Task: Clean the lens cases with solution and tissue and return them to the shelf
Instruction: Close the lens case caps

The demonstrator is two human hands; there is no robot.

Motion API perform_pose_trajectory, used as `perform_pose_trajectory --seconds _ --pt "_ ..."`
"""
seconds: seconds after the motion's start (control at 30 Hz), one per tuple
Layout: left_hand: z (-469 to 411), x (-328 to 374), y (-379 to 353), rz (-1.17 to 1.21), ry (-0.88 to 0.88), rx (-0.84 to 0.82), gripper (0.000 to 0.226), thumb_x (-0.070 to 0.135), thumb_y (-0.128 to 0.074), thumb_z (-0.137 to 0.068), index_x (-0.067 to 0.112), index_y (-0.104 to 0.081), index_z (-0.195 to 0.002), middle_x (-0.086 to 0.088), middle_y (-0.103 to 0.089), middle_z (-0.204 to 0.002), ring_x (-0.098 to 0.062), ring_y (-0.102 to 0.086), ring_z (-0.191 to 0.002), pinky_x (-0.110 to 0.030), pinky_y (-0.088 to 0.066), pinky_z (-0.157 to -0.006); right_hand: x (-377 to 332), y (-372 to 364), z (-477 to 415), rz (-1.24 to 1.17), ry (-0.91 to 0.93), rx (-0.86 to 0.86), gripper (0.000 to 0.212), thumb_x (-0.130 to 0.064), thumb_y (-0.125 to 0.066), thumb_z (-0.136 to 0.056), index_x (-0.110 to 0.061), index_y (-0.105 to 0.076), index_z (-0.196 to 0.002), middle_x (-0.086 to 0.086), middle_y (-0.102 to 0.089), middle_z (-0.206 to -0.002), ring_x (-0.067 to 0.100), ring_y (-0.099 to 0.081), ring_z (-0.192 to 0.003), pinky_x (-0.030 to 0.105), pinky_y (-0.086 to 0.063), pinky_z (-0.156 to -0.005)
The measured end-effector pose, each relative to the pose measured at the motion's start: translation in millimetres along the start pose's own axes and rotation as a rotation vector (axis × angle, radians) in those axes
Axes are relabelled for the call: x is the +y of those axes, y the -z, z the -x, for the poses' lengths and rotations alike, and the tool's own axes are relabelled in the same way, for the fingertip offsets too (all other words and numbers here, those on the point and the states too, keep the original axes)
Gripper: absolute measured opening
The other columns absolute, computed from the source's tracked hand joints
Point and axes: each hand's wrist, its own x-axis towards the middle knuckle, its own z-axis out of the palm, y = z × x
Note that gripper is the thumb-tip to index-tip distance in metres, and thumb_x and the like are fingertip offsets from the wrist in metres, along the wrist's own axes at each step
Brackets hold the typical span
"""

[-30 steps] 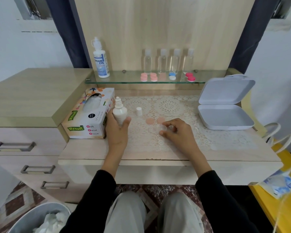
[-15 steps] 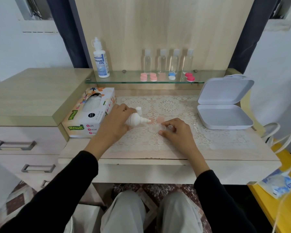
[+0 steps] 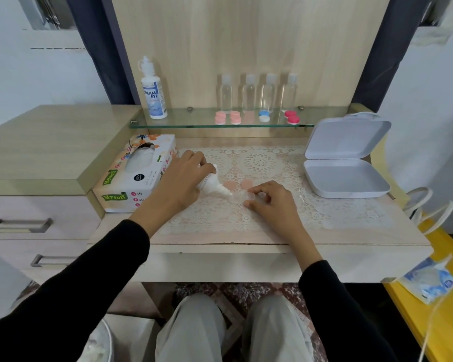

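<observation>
Swung down and rightward since a second ago, from upright beside the tissue box to steeply tilted, nozzle lowered. Left grip [image 3: 183, 181] clamped round the small white plastic solution bottle [image 3: 211, 185], tip pointing right and down at the clear twin-cup plastic lens case [image 3: 242, 197] — touching or just short of it, cannot tell. Right grip [image 3: 272, 202] pinching that case at its right end, pressing it onto the lace-covered surface [image 3: 364, 231]. Just beyond both grips, two round peach-pink caps [image 3: 230, 184], off the case. Left of the left grip, the printed cardboard tissue box [image 3: 131, 176]; well beyond, the glass shelf [image 3: 194, 122] with the other cases. Step in hand, by the look of it: wetting the open cups. Next, probably a light squeeze — then bottle down, tissue pulled for wiping.
</observation>
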Motion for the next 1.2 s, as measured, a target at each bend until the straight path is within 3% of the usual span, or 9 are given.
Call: perform_pose_trajectory --seconds 0.2,0.37,0.5,0.63,0.77,0.9,1.2 --pt "-7 4 6 0.005 -0.037 -0.053 0.06 -0.017 -0.076 -0.038 0.006 -0.066 -0.092 -0.01 -0.053 -0.08 -0.028 -0.048 -0.064 -0.038 -0.042 -0.05 0 0 0 0.014 0.004 -0.003 0.032 -0.03 -0.077 -0.076 -0.019 -0.071 -0.106 -0.01 -0.056 -0.093 0.012 -0.05 -0.09 0.025 -0.037 -0.072" --pt "-15 6 11 -0.026 -0.039 -0.046 0.05 -0.013 -0.07 -0.05 0.01 -0.065 -0.094 -0.008 -0.052 -0.086 -0.025 -0.043 -0.074 -0.035 -0.027 -0.061 1 0 0 0.008 0.002 -0.002 0.032 -0.031 -0.078 -0.076 -0.02 -0.071 -0.104 -0.013 -0.055 -0.091 0.011 -0.05 -0.089 0.023 -0.035 -0.07" --pt "-19 10 15 -0.039 -0.028 -0.057 0.048 -0.012 -0.064 -0.059 0.012 -0.066 -0.101 -0.004 -0.052 -0.09 -0.018 -0.035 -0.078 -0.034 -0.024 -0.065 0 1 1 0.006 0.003 0.0 0.032 -0.032 -0.078 -0.076 -0.02 -0.07 -0.104 -0.013 -0.055 -0.092 0.011 -0.05 -0.09 0.022 -0.035 -0.069" --pt "-22 16 25 -0.067 -0.007 -0.133 0.048 -0.007 -0.061 -0.068 0.016 -0.064 -0.11 0.0 -0.051 -0.096 -0.02 -0.04 -0.087 -0.033 -0.022 -0.068 1 1 0 0.009 0.006 0.001 0.032 -0.032 -0.078 -0.075 -0.02 -0.071 -0.104 -0.012 -0.056 -0.092 0.011 -0.05 -0.089 0.02 -0.034 -0.067" --pt "-24 20 30 -0.071 0.009 -0.169 0.048 -0.006 -0.06 -0.07 0.018 -0.064 -0.111 0.006 -0.042 -0.09 -0.014 -0.031 -0.084 -0.032 -0.022 -0.068 0 0 0 0.011 0.002 0.002 0.032 -0.032 -0.078 -0.075 -0.02 -0.071 -0.104 -0.012 -0.055 -0.091 0.01 -0.05 -0.088 0.019 -0.034 -0.067" --pt "-25 21 31 -0.057 0.017 -0.166 0.048 -0.008 -0.059 -0.068 0.017 -0.066 -0.109 0.008 -0.039 -0.086 -0.015 -0.031 -0.083 -0.032 -0.024 -0.066 0 0 0 0.006 0.002 0.0 0.032 -0.032 -0.079 -0.074 -0.019 -0.071 -0.103 -0.012 -0.055 -0.09 0.01 -0.049 -0.087 0.019 -0.033 -0.066" --pt "-22 20 30 -0.004 0.042 -0.105 0.045 -0.011 -0.064 -0.063 0.013 -0.07 -0.101 -0.001 -0.053 -0.084 -0.024 -0.045 -0.085 -0.033 -0.027 -0.065 0 1 1 -0.004 0.002 0.0 0.031 -0.031 -0.079 -0.074 -0.019 -0.071 -0.101 -0.013 -0.055 -0.09 0.011 -0.049 -0.088 0.019 -0.034 -0.069"
